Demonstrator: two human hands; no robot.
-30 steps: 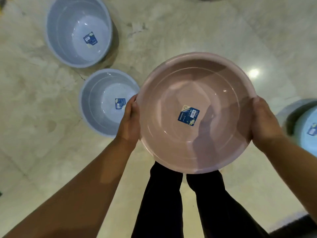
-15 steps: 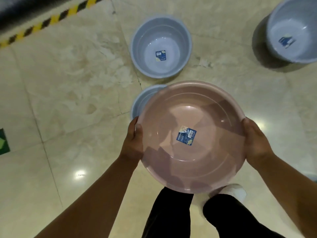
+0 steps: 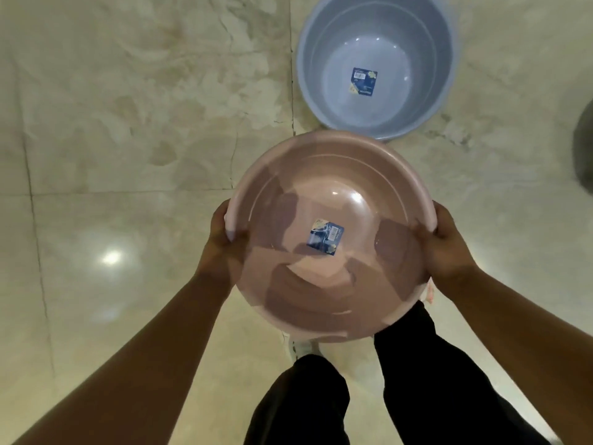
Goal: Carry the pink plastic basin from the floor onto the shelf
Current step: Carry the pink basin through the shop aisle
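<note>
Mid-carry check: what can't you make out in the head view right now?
- Shelf: outside the head view.
- Label text in the pink basin: too small.
- Fingers of the left hand and right hand: hidden under the rim.
- Dark object: cut off by the right edge.

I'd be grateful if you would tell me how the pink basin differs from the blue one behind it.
The pink basin is held off the floor by the left hand and right hand; the blue basin stands on the floor, untouched. The blue basin looks deeper. Both are round, empty and carry a blue sticker inside.
</note>
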